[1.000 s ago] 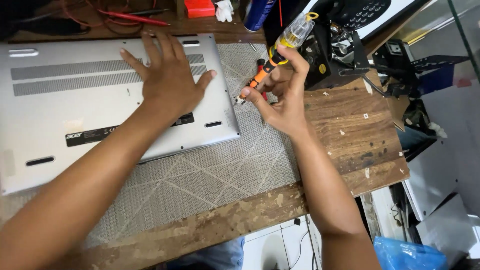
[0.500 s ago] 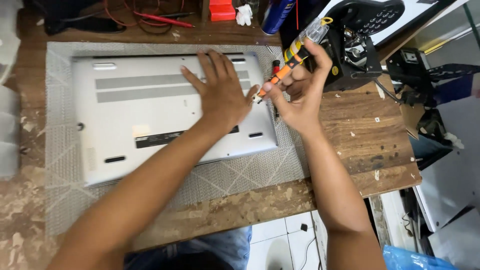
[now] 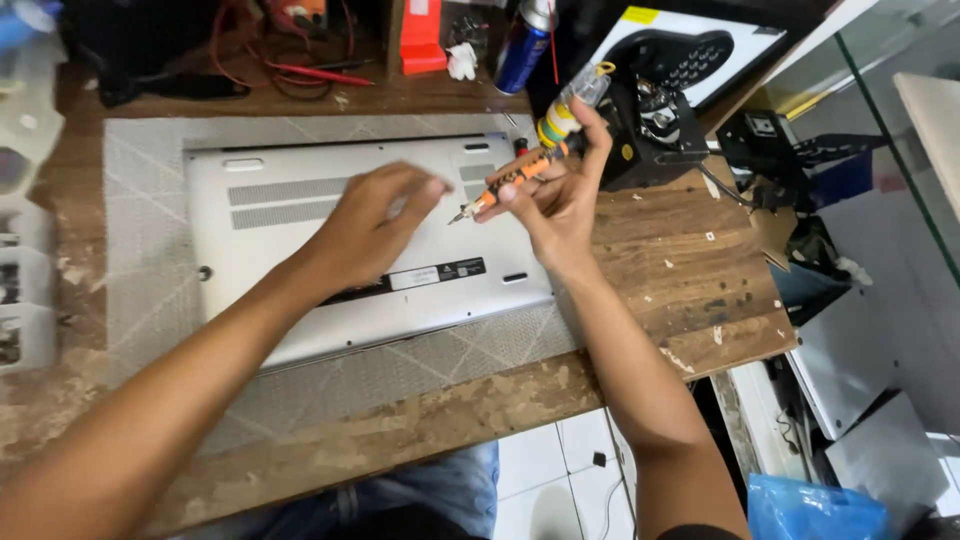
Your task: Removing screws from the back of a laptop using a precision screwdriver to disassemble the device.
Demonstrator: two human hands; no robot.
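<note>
A silver laptop [image 3: 300, 215] lies upside down on a grey patterned mat [image 3: 150, 300], its bottom cover with vent slots facing up. My left hand [image 3: 375, 220] hovers over the cover's right part, fingers drawn together toward the screwdriver's tip; whether they pinch something is too blurred to tell. My right hand [image 3: 555, 200] is closed around an orange screwdriver [image 3: 515, 172] with a yellow and clear cap, held slanted, its metal tip pointing down-left just above the laptop.
The worn wooden bench [image 3: 680, 270] ends at the right and front. At the back stand a blue spray can [image 3: 522, 45], an orange box [image 3: 421, 38], red wires [image 3: 300, 70] and a black device [image 3: 650, 120]. White trays [image 3: 25, 260] sit at the left.
My left hand has lifted from lying flat on the cover and drawn its fingers together toward the screwdriver tip. The view has shifted, showing more of the bench's left side.
</note>
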